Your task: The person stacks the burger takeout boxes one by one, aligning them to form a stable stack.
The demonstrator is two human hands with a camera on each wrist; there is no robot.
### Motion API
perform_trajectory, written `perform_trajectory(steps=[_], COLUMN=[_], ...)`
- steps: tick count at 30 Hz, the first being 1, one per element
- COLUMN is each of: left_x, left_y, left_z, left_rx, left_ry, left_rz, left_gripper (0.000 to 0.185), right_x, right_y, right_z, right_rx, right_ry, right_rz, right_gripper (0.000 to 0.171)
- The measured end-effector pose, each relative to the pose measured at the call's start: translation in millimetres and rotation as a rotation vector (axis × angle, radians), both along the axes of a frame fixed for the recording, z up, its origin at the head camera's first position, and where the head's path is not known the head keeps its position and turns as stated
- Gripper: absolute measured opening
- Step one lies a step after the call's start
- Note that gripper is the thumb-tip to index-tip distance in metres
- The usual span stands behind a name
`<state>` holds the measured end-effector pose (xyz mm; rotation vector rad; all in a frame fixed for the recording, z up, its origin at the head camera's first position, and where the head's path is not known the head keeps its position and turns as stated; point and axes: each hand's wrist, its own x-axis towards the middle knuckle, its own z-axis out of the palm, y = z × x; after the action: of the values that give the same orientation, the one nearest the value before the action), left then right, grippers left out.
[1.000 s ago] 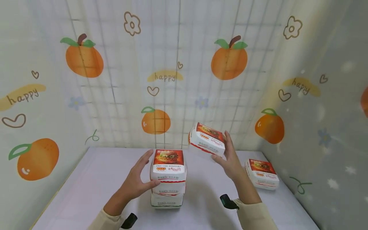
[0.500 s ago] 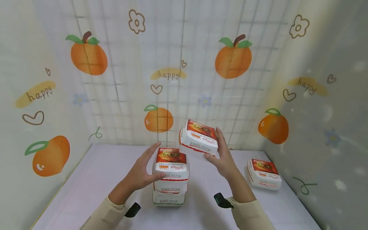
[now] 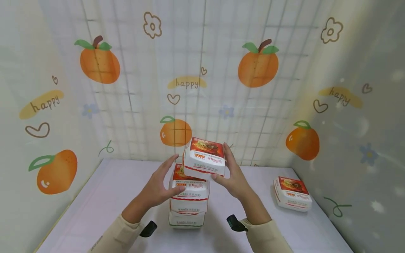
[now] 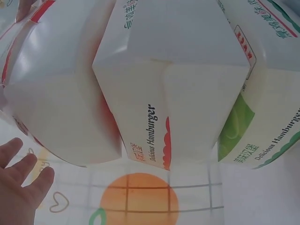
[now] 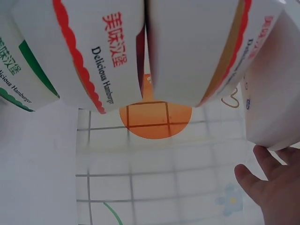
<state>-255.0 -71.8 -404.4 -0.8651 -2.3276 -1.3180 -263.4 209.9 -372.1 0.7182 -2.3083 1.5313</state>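
Note:
A stack of three white hamburger boxes stands on the table; the top box (image 3: 198, 192) has a red burger picture on its lid. My right hand (image 3: 235, 179) grips another hamburger box (image 3: 205, 160) by its right side and holds it tilted just over the stack, covering part of the top lid. In the right wrist view, fingertips touch that held box (image 5: 274, 89). At the stack's left side is my left hand (image 3: 155, 186), fingers spread, its thumb before the top box. The left wrist view shows the middle box (image 4: 164, 93) close up, with several fingers apart from the boxes.
One more hamburger box (image 3: 292, 195) lies near the right edge of the white table (image 3: 126, 175). Behind and at both sides hangs a pale curtain (image 3: 218, 59) with orange prints. A small black wrist camera (image 3: 148, 229) sits on the left sleeve, another on the right.
My right hand has carried the held box leftward, from right of the stack to over its top, and the box is less tilted. The left hand stays beside the stack.

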Motion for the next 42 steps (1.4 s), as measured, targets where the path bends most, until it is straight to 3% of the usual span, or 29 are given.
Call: perform_trajectory(steps=[8, 17, 28, 35, 42], left_x=[-2.6, 3.0, 3.8, 4.9, 4.4], left_y=[4, 2, -6, -8, -5], left_z=[0.2, -7.4, -7.1, -9.2, -9.6], left_rx=[0.023, 0.067, 0.090, 0.072, 0.094], left_ry=[0.015, 0.031, 0.063, 0.141, 0.130], left_rz=[0.001, -0.012, -0.031, -0.051, -0.043], left_gripper=[0.087, 0.083, 0.076, 0.071, 0.067], right_x=[-0.6, 1.5, 3.8, 9.1, 9.8], right_y=[-7, -21, -28, -30, -31], right_z=[0.8, -7.9, -1.5, -4.1, -8.5], right_rx=[0.036, 0.028, 0.095, 0.092, 0.085], right_ry=[0.030, 0.030, 0.087, 0.114, 0.132], right_rz=[-0.015, -0.022, -0.010, -0.021, -0.052], right_gripper=[0.104, 0.105, 0.107, 0.106, 0.103])
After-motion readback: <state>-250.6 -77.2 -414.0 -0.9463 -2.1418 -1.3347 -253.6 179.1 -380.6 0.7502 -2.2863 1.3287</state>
